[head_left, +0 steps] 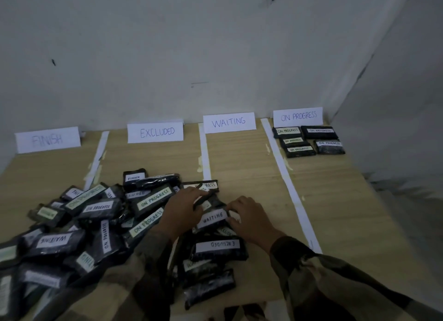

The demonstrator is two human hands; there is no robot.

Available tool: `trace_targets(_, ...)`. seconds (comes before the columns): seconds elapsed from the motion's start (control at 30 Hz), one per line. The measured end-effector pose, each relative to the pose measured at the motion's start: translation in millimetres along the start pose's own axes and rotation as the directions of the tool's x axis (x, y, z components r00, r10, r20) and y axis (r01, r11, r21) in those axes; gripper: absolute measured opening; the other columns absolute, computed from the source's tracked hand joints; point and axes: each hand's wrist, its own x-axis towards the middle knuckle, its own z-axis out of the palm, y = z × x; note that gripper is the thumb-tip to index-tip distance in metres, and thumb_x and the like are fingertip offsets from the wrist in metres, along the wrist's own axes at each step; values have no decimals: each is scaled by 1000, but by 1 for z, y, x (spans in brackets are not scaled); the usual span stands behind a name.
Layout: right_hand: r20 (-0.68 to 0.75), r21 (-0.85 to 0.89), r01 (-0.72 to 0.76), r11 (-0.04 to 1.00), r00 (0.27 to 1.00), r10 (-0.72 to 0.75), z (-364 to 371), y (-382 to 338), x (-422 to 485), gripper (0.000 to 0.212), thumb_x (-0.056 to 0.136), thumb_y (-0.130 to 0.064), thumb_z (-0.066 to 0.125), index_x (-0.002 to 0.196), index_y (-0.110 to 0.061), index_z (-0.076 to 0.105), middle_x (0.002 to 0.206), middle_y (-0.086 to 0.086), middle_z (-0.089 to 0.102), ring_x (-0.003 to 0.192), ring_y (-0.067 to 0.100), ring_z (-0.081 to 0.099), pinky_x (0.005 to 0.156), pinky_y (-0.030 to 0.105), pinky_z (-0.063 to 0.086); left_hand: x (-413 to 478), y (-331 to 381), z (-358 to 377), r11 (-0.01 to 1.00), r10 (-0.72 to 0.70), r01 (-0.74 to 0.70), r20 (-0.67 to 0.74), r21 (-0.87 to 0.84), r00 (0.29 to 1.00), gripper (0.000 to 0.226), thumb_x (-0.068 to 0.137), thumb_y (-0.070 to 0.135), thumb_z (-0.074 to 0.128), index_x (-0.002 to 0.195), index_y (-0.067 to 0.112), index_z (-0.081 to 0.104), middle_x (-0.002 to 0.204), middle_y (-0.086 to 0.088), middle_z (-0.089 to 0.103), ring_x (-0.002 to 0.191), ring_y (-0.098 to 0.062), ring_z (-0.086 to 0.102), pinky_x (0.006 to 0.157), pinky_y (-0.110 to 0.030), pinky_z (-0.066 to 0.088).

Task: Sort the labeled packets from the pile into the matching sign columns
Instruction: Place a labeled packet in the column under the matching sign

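Four signs [155, 132], three strips [282, 167], five sorted packets [319, 132]

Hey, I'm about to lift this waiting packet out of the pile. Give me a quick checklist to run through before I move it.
1. Label read: the WAITING packet lies face up and reads WAITING: ok.
2. Grip: the right hand pinches its right end: ok.
3. What the left hand has: its fingers are at a dark packet whose label is hidden: cannot tell.
4. Packet free to lift: other packets crowd its near edge; whether it is pinned: cannot tell.
5. Target: the WAITING sign stands upright and readable: ok.
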Motion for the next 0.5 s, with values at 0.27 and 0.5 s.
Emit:
trace_targets(0.27, 44, -53, 14, 998, 999, -12, 14, -23, -30, 61, 73, -69, 44, 111, -25, 61, 109, 2, 51, 107, 22, 44, 80, 32, 32, -40, -13, 0, 996, 80, -80, 10, 28, 997, 38, 77, 29, 51, 110, 19, 65, 109, -2, 64, 103, -23, 54, 85, -32, 44)
trace_targets(0.5, 198, -325, 115, 939, 979, -51, 19, -28, -45, 74, 74, -66, 60, 136, -27, 44, 125, 3, 43, 117, 25, 38, 94, 36, 27, -61, -22, 2, 993, 118, -117, -16, 28, 993, 32, 73, 27, 54, 101, 22, 68, 100, 1, 65, 97, -22, 53, 80, -30, 41)
